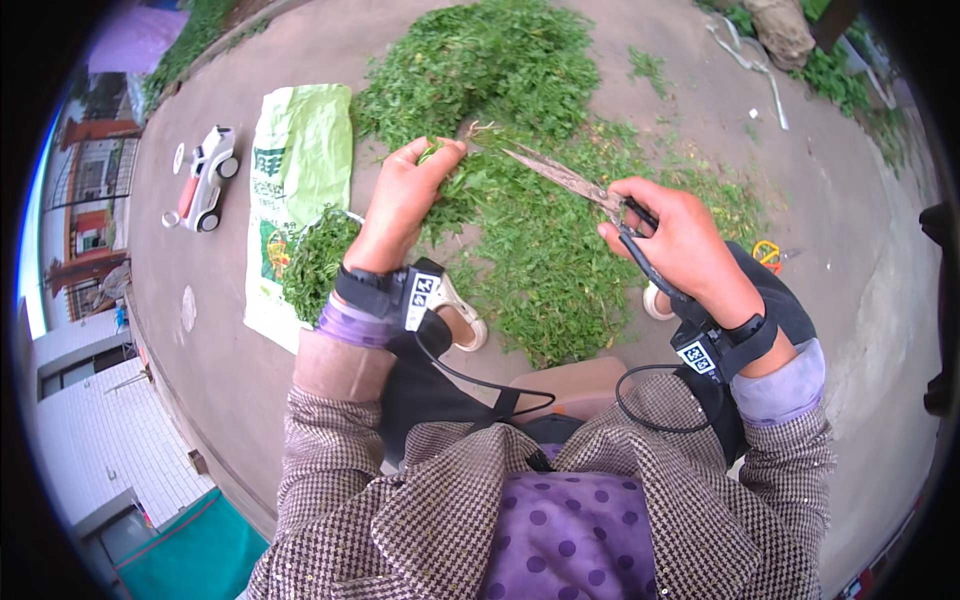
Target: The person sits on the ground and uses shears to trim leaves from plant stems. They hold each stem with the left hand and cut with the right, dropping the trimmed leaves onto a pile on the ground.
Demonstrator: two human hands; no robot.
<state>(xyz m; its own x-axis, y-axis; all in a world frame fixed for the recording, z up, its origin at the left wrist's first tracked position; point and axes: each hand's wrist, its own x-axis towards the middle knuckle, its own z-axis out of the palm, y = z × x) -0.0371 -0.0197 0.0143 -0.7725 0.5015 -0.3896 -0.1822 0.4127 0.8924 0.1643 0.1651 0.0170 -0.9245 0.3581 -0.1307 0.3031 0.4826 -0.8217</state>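
My left hand (412, 191) pinches a small bunch of leafy green plants (452, 202), with pale roots showing beyond the fingertips. My right hand (667, 232) holds a pair of scissors (562, 178) by dark handles; the blades are dirty and point at the root end of the bunch. Below both hands, loose greens (551, 277) lie strewn over the concrete. A large heap of greens (487, 67) rises just beyond them. To the left, a basket of greens (321, 262) stands on the edge of a light green printed sack (300, 150).
A white toy car (208, 180) is on the concrete at the left. Yellow-orange-handled scissors (766, 256) lie by my right knee. A white strap (765, 71) and a bundled sack (780, 34) are at the upper right. My shoes flank the strewn greens.
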